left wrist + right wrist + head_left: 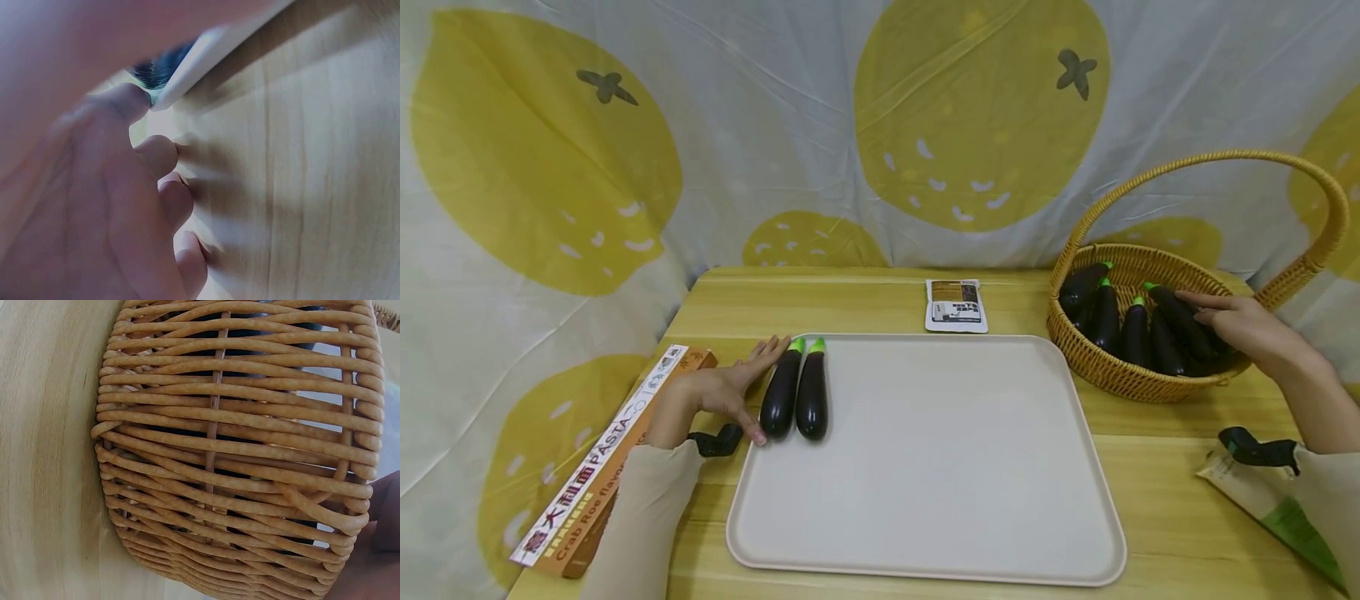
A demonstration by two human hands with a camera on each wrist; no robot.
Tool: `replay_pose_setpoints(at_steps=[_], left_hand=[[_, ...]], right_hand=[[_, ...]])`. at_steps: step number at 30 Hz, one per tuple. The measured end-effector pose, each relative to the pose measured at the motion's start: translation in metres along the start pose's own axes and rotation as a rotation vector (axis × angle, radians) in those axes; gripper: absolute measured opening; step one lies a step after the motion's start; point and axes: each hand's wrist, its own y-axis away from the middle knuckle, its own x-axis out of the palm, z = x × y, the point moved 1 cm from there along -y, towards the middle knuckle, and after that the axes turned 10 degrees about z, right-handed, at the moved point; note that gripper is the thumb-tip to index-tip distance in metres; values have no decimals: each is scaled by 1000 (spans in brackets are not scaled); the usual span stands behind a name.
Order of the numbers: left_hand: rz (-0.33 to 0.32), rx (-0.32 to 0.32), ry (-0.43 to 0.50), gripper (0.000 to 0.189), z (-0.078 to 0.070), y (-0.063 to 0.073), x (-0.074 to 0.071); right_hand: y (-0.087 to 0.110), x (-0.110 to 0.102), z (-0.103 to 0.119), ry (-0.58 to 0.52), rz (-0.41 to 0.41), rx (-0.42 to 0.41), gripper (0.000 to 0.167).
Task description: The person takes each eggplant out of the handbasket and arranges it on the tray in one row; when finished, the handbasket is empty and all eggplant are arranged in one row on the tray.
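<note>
Two dark purple eggplants with green stems, a left one [782, 392] and a right one [812, 392], lie side by side at the left of a white tray [955, 467]. My left hand [730, 390] is spread at the tray's left edge, close beside the left eggplant; the left wrist view shows its fingertips near the tabletop. My right hand [1255, 329] reaches over the right rim of a wicker basket [1120, 379], fingers against an eggplant [1176, 310] on top. I cannot tell whether they grip it. Several more eggplants [1135, 333] lie beneath and left of it.
A pasta box [602, 475] lies left of the tray, under my left forearm. Behind the tray is a small white packet [956, 307]. A green and cream bag [1273, 508] lies at the right beneath my right wrist. The basket's tall handle [1210, 157] arches above it.
</note>
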Motion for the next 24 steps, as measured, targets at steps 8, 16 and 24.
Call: replay_pose_setpoints(at_steps=[8, 16, 24], left_hand=[[-4, 5, 3, 152, 1, 1, 0], [-5, 6, -5, 151, 1, 0, 1], [-6, -1, -2, 151, -1, 1, 1]], right_hand=[[-4, -2, 2, 15, 1, -5, 60], [-6, -5, 0, -13, 31, -40, 60], [-10, -9, -7, -106, 85, -48, 57]])
